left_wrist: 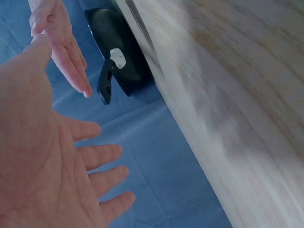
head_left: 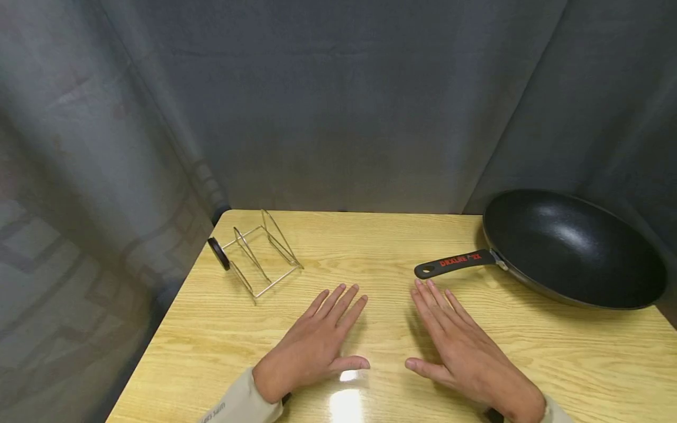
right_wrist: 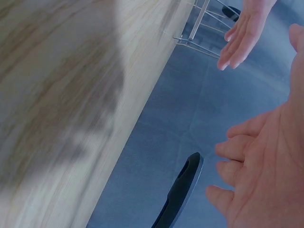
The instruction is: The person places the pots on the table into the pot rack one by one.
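Yellowish wood-grain table [head_left: 381, 247], left hand [head_left: 319, 343] and right hand [head_left: 460, 346] straight-fingered, empty, near wire rack [head_left: 252, 255], round black pan [head_left: 571, 252].

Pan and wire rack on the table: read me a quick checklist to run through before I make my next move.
1. Left hand free: ok, it holds nothing.
2. Right hand free: ok, it holds nothing.
3. Handle within easy reach: ok, probably; its end lies just beyond the right hand.
4. Pan bare inside: ok, nothing shows in it.
5. Pan rim well inside the edge of the table: not ok, in the head view it reaches past the right edge.
6. Wire rack steady: cannot tell from these still pictures.
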A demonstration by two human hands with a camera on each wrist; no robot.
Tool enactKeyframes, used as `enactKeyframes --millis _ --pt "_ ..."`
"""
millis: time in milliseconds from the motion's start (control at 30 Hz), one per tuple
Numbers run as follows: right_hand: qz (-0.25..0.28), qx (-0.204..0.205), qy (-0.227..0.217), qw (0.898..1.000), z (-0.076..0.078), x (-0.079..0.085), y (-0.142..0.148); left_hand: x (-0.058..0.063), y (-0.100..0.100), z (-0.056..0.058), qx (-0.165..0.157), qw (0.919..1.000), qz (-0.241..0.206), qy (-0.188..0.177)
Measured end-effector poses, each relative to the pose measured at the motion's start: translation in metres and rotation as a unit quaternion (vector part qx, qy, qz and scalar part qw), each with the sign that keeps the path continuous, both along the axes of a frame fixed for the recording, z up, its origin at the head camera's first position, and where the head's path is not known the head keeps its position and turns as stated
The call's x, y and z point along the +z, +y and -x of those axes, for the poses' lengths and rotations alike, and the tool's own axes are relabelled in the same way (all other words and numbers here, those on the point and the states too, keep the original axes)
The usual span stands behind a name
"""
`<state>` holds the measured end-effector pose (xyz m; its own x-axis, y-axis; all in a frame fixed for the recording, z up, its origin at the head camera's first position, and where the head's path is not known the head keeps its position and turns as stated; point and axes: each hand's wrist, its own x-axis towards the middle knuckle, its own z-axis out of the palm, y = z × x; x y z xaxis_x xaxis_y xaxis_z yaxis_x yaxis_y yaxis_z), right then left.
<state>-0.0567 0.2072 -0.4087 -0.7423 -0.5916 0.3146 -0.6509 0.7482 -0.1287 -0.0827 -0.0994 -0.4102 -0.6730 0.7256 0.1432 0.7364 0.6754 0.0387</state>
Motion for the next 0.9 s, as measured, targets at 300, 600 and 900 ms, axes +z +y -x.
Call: enactKeyframes --millis 300,600,900 --pt "0.008 -0.006 0.002 1.0 -0.005 -0.001 0.005 0.001 0.001 0.003 0.004 0.9999 0.005 -0.013" --pt "0.031 -0.042 -0.058 0.997 -0.011 -0.003 0.014 0.0 0.002 0.006 0.013 0.9996 -0.004 -0.023" --pt "0.041 -0.066 -0.082 0.994 -0.009 0.001 0.025 -0.003 0.002 0.012 0.029 0.9987 -0.018 -0.039"
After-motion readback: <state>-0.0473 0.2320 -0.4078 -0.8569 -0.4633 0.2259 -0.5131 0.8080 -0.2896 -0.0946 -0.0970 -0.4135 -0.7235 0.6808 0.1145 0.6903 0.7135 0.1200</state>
